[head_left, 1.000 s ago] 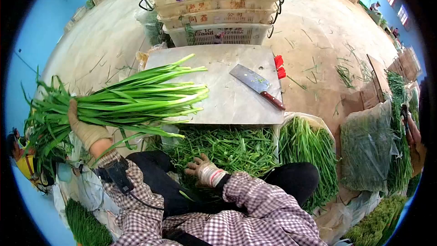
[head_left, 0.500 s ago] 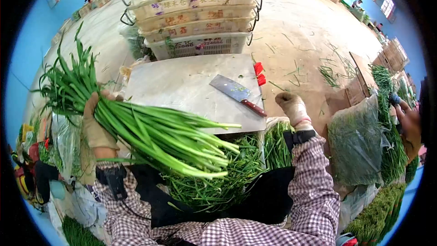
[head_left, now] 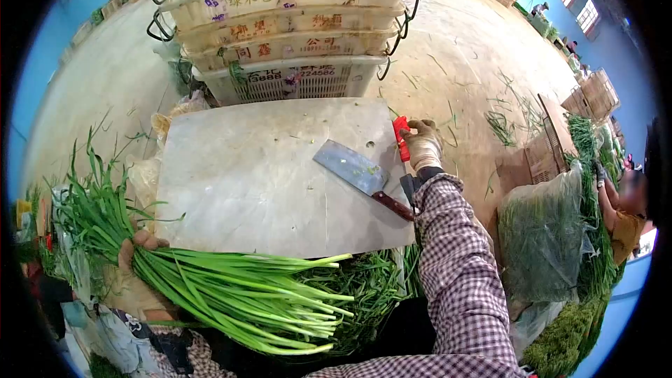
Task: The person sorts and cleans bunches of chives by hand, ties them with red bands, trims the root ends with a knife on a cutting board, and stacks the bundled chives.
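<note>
So, left hand (head_left: 133, 285) grips the green bunch (head_left: 245, 297) at the bench's (head_left: 238, 168) near-left edge: gathered, looks untied. Knife (head_left: 360, 170) lies idle on bench. Red strips (head_left: 402, 138) at its right edge, right hand (head_left: 424, 145) at them, grip unclear.

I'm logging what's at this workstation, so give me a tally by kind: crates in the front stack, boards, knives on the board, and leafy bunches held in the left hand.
Stacked crates: 5
Board: 1
Knife: 1
Leafy bunch in the left hand: 1
Total: 8
</note>
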Tool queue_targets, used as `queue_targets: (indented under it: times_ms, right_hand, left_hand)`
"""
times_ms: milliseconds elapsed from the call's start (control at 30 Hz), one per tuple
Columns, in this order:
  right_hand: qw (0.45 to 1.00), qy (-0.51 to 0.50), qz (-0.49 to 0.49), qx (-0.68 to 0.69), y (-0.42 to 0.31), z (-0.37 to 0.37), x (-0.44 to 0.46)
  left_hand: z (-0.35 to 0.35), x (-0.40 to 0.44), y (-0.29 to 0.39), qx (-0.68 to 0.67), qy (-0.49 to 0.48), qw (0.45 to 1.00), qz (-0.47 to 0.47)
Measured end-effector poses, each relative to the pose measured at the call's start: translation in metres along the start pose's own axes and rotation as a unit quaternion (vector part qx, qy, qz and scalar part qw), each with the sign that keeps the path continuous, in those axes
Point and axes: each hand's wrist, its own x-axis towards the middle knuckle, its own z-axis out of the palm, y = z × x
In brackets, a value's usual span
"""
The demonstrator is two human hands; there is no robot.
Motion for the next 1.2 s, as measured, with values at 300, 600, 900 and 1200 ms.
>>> queue_targets:
  times_ms: [300,600,900,1200]
  right_hand:
    - [0.866,-0.035,0.163,0.472,0.058,-0.007,0.031]
    - [0.854,-0.009,0.124,0.505,0.086,-0.014,0.024]
    - [0.791,-0.081,0.102,0.597,0.092,0.001,0.019]
    - [0.751,-0.184,0.168,0.611,0.069,0.028,0.016]
  left_hand:
    - [-0.057,0.015,0.012,0.069,-0.053,0.991,0.104]
    - [-0.066,0.02,0.011,0.103,-0.067,0.984,0.127]
    - [-0.038,0.016,-0.003,0.064,-0.046,0.989,0.123]
    - [-0.068,0.026,0.013,0.089,-0.095,0.983,0.13]
